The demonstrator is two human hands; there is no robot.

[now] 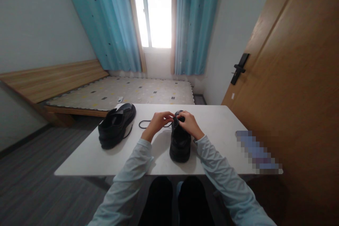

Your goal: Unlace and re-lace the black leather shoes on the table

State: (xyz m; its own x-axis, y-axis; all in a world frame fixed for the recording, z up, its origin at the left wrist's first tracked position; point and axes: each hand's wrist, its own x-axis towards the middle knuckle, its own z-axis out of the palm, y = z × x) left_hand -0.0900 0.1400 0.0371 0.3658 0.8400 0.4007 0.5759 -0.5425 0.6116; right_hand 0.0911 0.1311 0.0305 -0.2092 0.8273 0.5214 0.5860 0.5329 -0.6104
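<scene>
On the white worktop [217, 127], 2 black shoes sit. The near shoe [180, 144] stands at centre, heel toward the person. The left hand [156, 122] pinches its black lace [144, 124], which loops out toward 10 o'clock; the right hand [188, 122] grips the shoe's front. The second shoe [116, 125] lies well apart at 9 o'clock.
</scene>
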